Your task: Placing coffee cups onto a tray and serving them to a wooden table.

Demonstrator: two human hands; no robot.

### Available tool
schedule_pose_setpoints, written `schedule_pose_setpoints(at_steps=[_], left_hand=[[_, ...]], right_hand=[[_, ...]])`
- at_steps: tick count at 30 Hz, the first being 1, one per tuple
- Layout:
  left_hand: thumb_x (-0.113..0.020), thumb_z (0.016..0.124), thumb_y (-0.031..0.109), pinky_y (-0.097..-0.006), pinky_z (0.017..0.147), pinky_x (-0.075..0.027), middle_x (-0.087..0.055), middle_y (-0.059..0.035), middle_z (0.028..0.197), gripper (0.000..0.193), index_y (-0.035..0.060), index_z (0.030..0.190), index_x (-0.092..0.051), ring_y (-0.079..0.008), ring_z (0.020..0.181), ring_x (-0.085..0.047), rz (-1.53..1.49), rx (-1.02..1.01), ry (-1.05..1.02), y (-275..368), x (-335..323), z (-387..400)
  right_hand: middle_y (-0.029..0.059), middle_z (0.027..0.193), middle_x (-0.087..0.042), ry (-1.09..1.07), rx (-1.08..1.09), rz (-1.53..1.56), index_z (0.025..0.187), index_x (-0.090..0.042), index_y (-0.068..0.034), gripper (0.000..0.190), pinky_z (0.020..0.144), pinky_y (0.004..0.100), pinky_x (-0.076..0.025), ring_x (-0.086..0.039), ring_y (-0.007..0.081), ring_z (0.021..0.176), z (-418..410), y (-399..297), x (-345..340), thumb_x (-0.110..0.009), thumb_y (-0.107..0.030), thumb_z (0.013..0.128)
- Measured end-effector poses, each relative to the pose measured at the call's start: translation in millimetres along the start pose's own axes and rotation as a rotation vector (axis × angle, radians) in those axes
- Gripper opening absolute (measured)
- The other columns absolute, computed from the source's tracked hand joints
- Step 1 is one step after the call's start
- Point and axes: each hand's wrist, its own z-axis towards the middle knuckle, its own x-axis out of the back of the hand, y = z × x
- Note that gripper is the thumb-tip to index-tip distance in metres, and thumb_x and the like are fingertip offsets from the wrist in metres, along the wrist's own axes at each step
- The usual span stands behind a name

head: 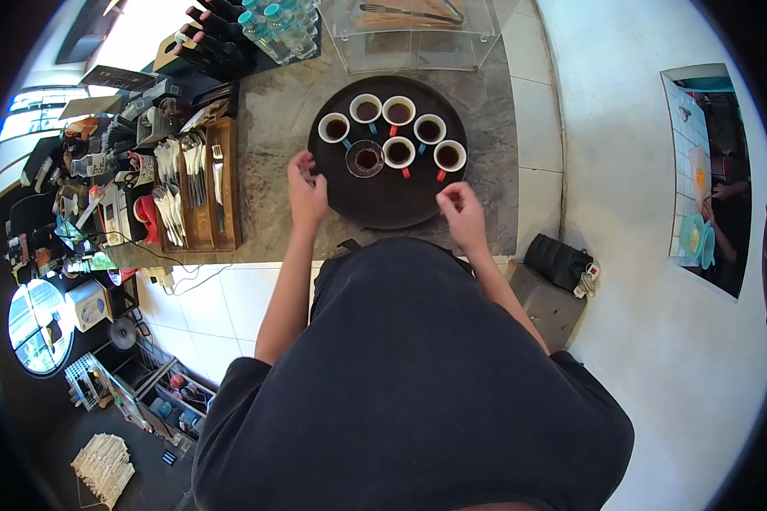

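Observation:
On the stone-look counter lies a round black serving tray (383, 207). Several white-rimmed cups stand on it, some with red handles and some with blue ones, each with dark liquid inside; among them are a red-handled cup (399, 153) and a blue-handled cup (333, 128). A clear glass (364, 160) with dark liquid stands among the cups. My left hand (307, 188) is at the tray's left edge, fingers apart and slightly curled, holding nothing. By the tray's lower right edge is my right hand (461, 207), its fingers bent inward; whether it touches the rim is unclear.
A wooden cutlery tray (230, 191) with forks and wrapped cutlery lies to the left. Water bottles (275, 38) and a clear acrylic case (415, 41) with tongs stand at the back. A black bag (559, 259) sits at lower right. Through a wall opening, part of another person shows.

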Motion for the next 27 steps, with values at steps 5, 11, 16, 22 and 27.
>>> schedule_pose_setpoints(at_steps=[5, 11, 16, 22, 27], left_hand=[[-0.052, 0.083, -0.008, -0.0345, 0.104, -0.047, -0.054, -0.0154, 0.150, 0.072, 0.0044, 0.153, -0.043, -0.0251, 0.133, -0.056, -0.037, -0.174, -0.160, -4, 10, 69], [-0.048, 0.077, -0.011, -0.0356, 0.108, -0.047, -0.063, -0.0150, 0.139, 0.072, 0.0044, 0.147, -0.051, -0.0249, 0.130, -0.061, 0.018, -0.155, -0.344, 18, 4, 84], [-0.048, 0.080, -0.013, -0.0348, 0.108, -0.047, -0.065, -0.0114, 0.136, 0.070, 0.0048, 0.148, -0.051, -0.0223, 0.128, -0.062, -0.043, -0.169, -0.345, 4, 9, 82], [-0.049, 0.079, -0.010, -0.0358, 0.112, -0.045, -0.066, -0.0136, 0.133, 0.069, 0.0041, 0.146, -0.052, -0.0250, 0.129, -0.062, -0.054, -0.149, -0.325, 13, 0, 83], [-0.050, 0.081, -0.007, -0.0368, 0.113, -0.044, -0.065, -0.0157, 0.136, 0.067, 0.0046, 0.146, -0.052, -0.0283, 0.131, -0.061, 0.031, -0.206, -0.303, 10, 0, 87]], right_hand=[[0.0111, 0.124, -0.065, 0.225, 0.286, -0.191, 0.142, -0.056, -0.005, 0.053, 0.078, 0.0302, -0.055, -0.067, 0.0136, 0.093, 33, -30, 9, -0.074, -0.004, 0.092], [0.0104, 0.133, -0.064, -0.032, 0.279, -0.080, 0.154, -0.045, -0.004, 0.074, 0.092, 0.0317, -0.057, -0.069, 0.0171, 0.108, 58, -14, 22, -0.082, -0.008, 0.089], [0.0099, 0.127, -0.067, 0.002, 0.220, -0.043, 0.147, -0.050, -0.003, 0.070, 0.089, 0.0313, -0.058, -0.070, 0.0169, 0.102, 53, -17, 12, -0.085, -0.012, 0.087], [0.0105, 0.124, -0.069, 0.079, 0.264, -0.079, 0.141, -0.054, -0.002, 0.066, 0.085, 0.0316, -0.059, -0.071, 0.0170, 0.097, 56, -10, 6, -0.087, -0.017, 0.086], [0.0120, 0.126, -0.069, 0.077, 0.265, -0.014, 0.142, -0.055, -0.002, 0.068, 0.085, 0.0317, -0.059, -0.072, 0.0174, 0.098, 61, -4, 7, -0.088, -0.020, 0.086]])
